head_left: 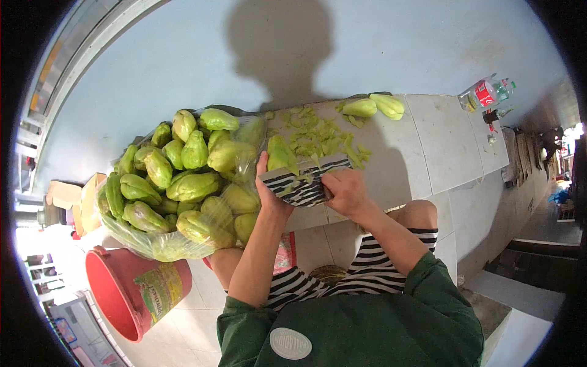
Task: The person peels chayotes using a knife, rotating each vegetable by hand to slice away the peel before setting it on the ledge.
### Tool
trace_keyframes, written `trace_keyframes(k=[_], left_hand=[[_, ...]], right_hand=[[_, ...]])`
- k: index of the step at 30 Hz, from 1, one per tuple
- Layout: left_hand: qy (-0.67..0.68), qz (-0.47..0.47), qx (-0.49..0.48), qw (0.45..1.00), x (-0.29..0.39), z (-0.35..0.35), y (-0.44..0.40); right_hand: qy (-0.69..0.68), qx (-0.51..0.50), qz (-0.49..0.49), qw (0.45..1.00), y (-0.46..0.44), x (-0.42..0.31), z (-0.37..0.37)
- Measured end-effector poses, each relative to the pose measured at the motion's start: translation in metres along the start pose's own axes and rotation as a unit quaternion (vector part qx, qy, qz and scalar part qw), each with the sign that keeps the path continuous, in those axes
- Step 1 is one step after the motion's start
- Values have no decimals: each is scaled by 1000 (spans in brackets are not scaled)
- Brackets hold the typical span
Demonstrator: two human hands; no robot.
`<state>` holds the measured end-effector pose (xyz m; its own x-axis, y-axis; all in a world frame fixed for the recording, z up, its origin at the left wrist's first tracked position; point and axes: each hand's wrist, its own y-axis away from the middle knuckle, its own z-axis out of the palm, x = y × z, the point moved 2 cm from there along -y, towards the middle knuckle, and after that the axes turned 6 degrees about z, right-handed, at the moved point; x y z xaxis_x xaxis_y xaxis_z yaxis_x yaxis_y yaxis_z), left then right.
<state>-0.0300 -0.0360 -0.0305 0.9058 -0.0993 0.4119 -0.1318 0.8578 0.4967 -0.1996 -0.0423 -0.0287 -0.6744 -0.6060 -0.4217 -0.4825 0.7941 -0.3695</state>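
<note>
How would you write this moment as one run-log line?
left hand: holding chayote; right hand: gripping cleaver; tiled ledge: peel scraps, two pale chayotes; beside: plastic bag of chayotes

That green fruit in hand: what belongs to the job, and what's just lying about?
Seems part of the job:
green fruit, in left hand
flat striped-looking object, in right hand
peelings
bagged fruits
two paler fruits

Seems just lying about:
plastic bottle
red bucket
cardboard box

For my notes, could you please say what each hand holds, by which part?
Left hand: a chayote, by its left side. Right hand: apparently a broad blade, by its right end.
</note>
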Motion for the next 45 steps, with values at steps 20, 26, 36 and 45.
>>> trace_keyframes(k=[20,26,36,45], left_hand=[[-75,14,-74,994,4,-17,-3],[-28,50,-68,996,-9,-13,-6],[-78,8,-101,992,-1,1,7],[11,31,-40,999,14,2,0]], right_hand=[[-61,-68,140,986,-7,23,3],[-100,-72,87,988,-5,6,-12],[-39,-26,155,987,-6,29,3],[-30,-81,256,963,-13,21,-2]])
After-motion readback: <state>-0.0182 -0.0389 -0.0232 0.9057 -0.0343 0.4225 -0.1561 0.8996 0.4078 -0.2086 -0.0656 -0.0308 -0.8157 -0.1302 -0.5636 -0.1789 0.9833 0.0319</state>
